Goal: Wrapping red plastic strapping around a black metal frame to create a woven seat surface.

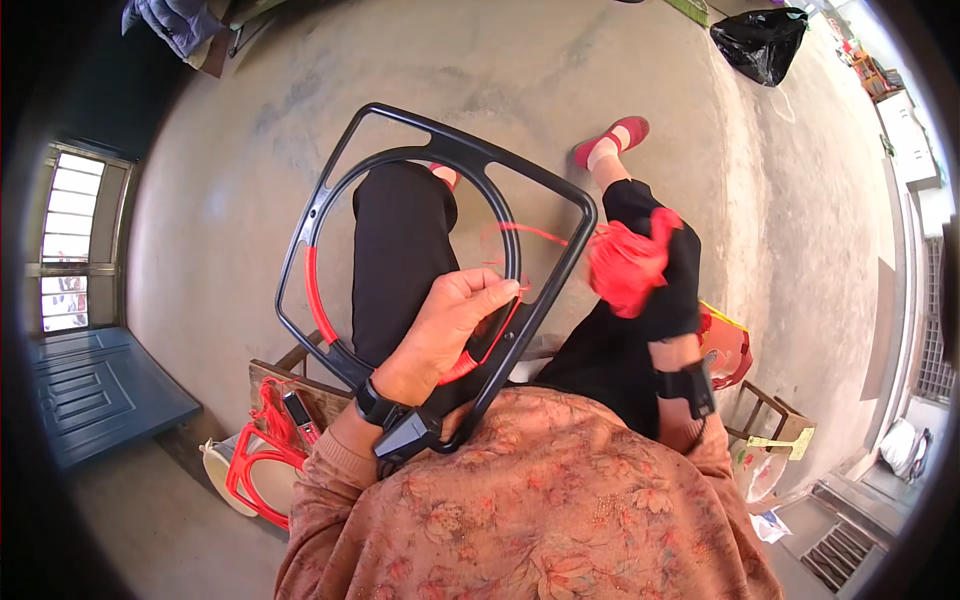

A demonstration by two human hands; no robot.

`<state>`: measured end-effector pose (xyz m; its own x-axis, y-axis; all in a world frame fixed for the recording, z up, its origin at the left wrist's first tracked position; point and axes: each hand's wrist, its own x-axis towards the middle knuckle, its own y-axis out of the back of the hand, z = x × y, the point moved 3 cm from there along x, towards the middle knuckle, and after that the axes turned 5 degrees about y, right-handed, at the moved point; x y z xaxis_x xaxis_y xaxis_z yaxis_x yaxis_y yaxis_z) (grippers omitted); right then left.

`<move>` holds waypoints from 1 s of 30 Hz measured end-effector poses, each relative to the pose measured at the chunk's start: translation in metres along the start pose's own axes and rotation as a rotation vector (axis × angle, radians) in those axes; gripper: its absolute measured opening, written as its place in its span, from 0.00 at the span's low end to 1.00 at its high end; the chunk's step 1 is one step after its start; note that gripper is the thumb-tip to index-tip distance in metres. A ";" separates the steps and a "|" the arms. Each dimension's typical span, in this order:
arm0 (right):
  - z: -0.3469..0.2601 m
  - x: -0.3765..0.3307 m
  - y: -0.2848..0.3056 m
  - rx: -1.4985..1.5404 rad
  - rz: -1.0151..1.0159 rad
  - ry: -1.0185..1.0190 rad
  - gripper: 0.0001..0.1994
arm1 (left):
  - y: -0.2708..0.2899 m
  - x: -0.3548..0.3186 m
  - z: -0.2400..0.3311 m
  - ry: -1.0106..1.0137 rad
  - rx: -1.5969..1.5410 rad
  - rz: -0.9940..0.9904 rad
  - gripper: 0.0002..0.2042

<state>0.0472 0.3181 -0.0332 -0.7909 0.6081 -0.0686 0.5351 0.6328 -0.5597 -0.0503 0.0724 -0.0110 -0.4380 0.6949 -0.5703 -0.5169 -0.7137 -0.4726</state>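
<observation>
A black frame (545,180), roughly square with rounded corners and a ring inside it, stands tilted over my lap. Red cord (318,290) is wound tightly around part of the ring. My left hand (460,315) is closed on the ring's right side, thumb and fingers pinching it where a red strand runs. To the right, a loose bundle of red cord (628,268), smeared by motion, is at my right hand (676,352), whose fingers do not show. A thin red strand joins the bundle to the frame.
A red frame (240,470) and a tangle of red cord (272,408) lie at the lower left, by a wooden stool (265,375). At right are a red bag (728,345) and another wooden piece (790,420). A black plastic bag (762,45) sits far right.
</observation>
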 end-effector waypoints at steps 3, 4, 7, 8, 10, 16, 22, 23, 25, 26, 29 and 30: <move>-0.026 -0.043 0.074 0.042 0.081 0.027 0.18 | 0.002 -0.002 -0.001 0.010 -0.030 0.025 0.07; -0.036 -0.044 0.101 -0.538 0.138 0.173 0.19 | 0.002 -0.002 0.000 0.007 -0.024 0.026 0.07; -0.056 -0.065 0.097 -0.488 0.094 0.211 0.15 | 0.008 0.001 -0.001 -0.014 0.012 0.010 0.06; -0.059 -0.065 0.107 -0.237 0.056 0.118 0.14 | 0.007 0.000 -0.001 -0.012 0.003 0.014 0.06; -0.067 -0.065 0.123 0.264 -0.022 -0.068 0.13 | 0.004 -0.001 0.001 -0.010 -0.018 0.021 0.06; -0.051 -0.060 0.158 0.054 0.375 -0.138 0.14 | -0.003 0.003 -0.002 0.036 -0.155 0.062 0.06; -0.065 -0.021 0.082 -1.215 0.180 0.172 0.12 | 0.007 0.007 -0.006 -0.006 -0.035 0.008 0.06; -0.063 -0.014 0.060 -1.220 0.148 0.239 0.11 | 0.007 0.005 -0.007 0.007 -0.032 0.002 0.06; -0.041 0.001 0.025 -1.072 0.160 0.285 0.12 | 0.000 0.005 -0.006 0.032 -0.024 -0.032 0.07; -0.024 0.008 0.011 -0.909 0.190 0.258 0.12 | -0.005 0.003 -0.004 0.061 -0.035 -0.044 0.07; 0.021 0.018 -0.043 -0.740 0.073 0.201 0.10 | -0.011 0.001 -0.007 0.117 -0.047 -0.098 0.06; 0.059 0.024 -0.031 -0.466 0.026 0.189 0.09 | -0.014 0.002 -0.006 0.128 -0.053 -0.097 0.06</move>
<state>-0.0056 0.2846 -0.0662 -0.7309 0.6755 0.0975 0.6637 0.7368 -0.1290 -0.0395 0.0833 -0.0102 -0.2884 0.7464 -0.5997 -0.5113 -0.6496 -0.5627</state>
